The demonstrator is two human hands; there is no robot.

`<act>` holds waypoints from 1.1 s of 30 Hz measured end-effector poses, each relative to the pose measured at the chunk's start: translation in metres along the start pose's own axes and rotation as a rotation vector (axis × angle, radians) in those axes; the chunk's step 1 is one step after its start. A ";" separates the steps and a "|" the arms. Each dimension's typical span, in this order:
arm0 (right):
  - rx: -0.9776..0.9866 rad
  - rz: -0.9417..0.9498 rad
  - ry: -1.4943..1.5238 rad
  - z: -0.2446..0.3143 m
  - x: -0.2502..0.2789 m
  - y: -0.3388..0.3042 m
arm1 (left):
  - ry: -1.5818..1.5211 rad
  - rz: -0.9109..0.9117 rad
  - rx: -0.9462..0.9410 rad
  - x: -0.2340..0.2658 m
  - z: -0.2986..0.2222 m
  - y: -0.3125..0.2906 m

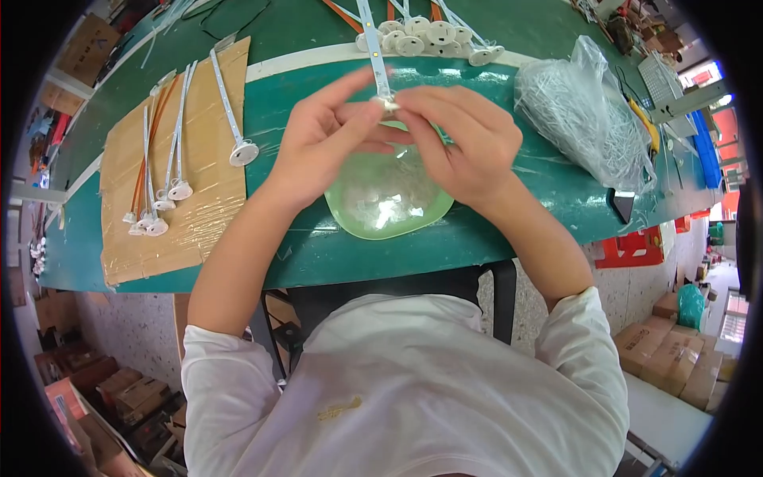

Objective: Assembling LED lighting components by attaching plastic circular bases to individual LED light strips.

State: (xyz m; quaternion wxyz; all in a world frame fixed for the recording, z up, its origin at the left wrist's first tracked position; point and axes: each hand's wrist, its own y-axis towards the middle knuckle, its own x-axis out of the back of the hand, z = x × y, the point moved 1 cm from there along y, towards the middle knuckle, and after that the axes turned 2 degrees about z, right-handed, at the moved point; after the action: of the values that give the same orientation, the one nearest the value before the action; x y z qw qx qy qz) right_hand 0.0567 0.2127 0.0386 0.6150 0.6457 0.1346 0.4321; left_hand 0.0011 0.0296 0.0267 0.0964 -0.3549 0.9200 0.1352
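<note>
In front of me, both hands meet at the lower end of a narrow white LED strip (372, 44) that points away from me. My left hand (330, 131) has its thumb and fingers closed around this end, with the index finger reaching past the strip. My right hand (465, 135) pinches at the same end, where a small white piece (388, 104) shows between the fingertips. The fingers hide part of that piece. Below the hands sits a translucent green bowl (389, 230); its contents are too unclear to name.
On the left, several LED strips with round white bases (244, 153) lie on a cardboard sheet (211, 215). More round white bases (441, 32) cluster at the back. A clear plastic bag (568, 111) of thin white pieces stands right on the green table (485, 219). Cartons (660, 350) sit lower right.
</note>
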 end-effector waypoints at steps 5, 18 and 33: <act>-0.118 0.064 0.062 -0.005 -0.008 -0.004 | 0.488 -0.142 -0.264 0.000 0.004 0.000; -0.225 0.805 0.093 0.000 -0.026 -0.013 | 1.195 -0.274 -0.411 0.034 0.018 0.009; -0.211 0.686 0.162 0.000 -0.012 -0.012 | 1.118 -0.232 -0.405 0.030 0.017 0.009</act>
State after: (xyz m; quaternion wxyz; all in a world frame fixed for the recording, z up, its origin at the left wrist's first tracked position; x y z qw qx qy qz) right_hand 0.0539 0.2064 0.0232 0.4849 0.5497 -0.0869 0.6747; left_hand -0.0256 0.0224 0.0041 -0.4568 -0.4815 0.7426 0.0892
